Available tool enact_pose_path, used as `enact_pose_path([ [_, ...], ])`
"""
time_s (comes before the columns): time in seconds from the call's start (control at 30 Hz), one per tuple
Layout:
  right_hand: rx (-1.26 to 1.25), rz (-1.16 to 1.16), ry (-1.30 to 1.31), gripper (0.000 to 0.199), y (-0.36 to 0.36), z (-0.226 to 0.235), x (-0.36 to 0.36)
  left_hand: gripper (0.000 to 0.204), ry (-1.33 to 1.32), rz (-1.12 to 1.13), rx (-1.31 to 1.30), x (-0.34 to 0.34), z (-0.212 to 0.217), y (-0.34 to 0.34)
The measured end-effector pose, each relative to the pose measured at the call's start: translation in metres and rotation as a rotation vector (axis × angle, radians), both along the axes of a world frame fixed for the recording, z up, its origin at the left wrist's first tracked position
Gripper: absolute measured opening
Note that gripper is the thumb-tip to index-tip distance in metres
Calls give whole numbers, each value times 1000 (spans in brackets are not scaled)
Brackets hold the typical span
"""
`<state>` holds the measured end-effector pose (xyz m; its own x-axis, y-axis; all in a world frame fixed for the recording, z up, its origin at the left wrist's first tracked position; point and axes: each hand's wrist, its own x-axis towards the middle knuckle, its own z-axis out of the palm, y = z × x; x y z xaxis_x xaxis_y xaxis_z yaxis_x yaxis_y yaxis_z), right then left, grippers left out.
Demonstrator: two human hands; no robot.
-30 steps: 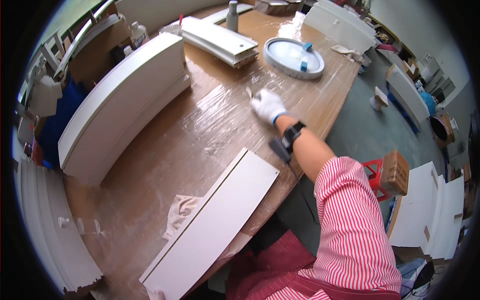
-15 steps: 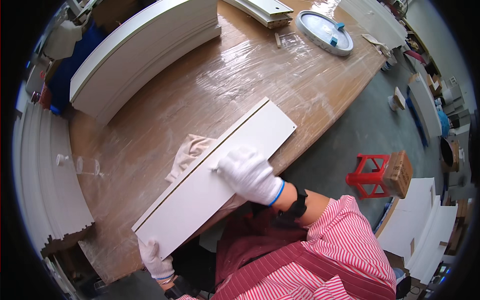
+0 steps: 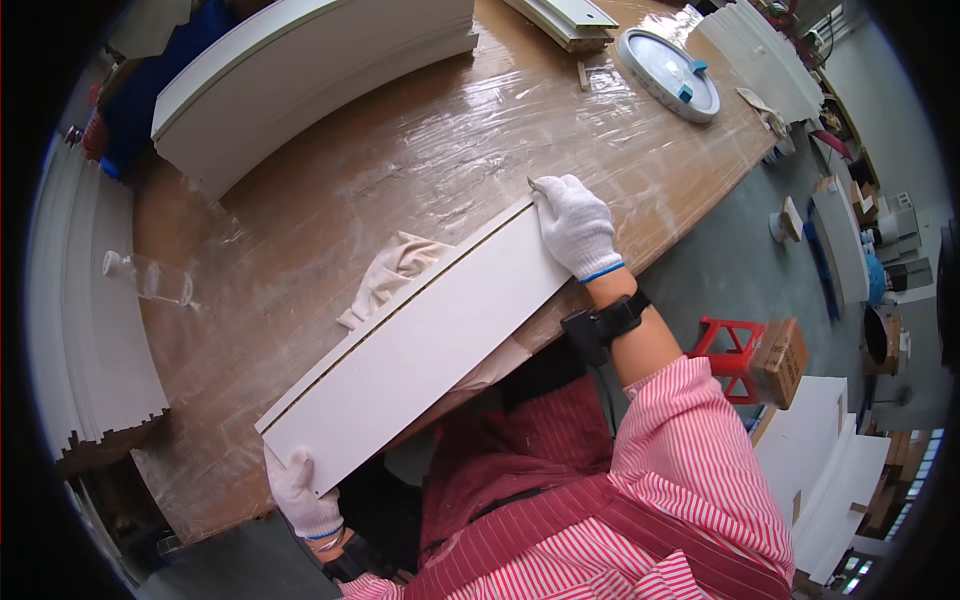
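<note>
A long white panel [image 3: 410,345] with a groove along its far edge lies aslant over the near edge of the table, on a crumpled beige cloth [image 3: 395,275]. My left hand [image 3: 303,495], in a white knit glove, grips the panel's near left corner, thumb on top and the other fingers underneath. At the far right end, my gloved right hand [image 3: 577,225] rests over the panel's corner with its fingers closed. A small greyish tip shows at those fingertips; what it belongs to is too small to make out.
Film covers the brown table [image 3: 470,150]. Curved white panels [image 3: 320,90] stand at the back left, more white pieces [image 3: 95,310] at the left. A clear bottle [image 3: 160,280], a round lid [image 3: 668,75] and a wood strip [image 3: 583,75] lie around. A red stool [image 3: 730,355] stands on the floor.
My right hand has slid from the panel's middle to its far right end. My left hand keeps its grip on the near corner. The view has shifted slightly.
</note>
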<state>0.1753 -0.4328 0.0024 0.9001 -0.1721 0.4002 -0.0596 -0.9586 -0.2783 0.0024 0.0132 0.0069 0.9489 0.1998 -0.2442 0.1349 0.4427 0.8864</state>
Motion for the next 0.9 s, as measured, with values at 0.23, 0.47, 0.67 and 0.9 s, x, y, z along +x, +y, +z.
enact_pose_path([
  [0.23, 3, -111, -53, 16, -3, 0, 4, 69, 39, 23, 8, 0, 1, 1],
  [0.47, 112, -116, -145, 15, -9, -11, 10, 70, 37, 42, -1, -1, 3, -4],
  [0.67, 183, 89, -140, 15, -9, -7, 8, 70, 34, 23, -7, 0, 0, 1],
  [0.9, 130, 289, -87, 8, 35, 4, -5, 70, 21, 21, -28, -1, 1, 0],
])
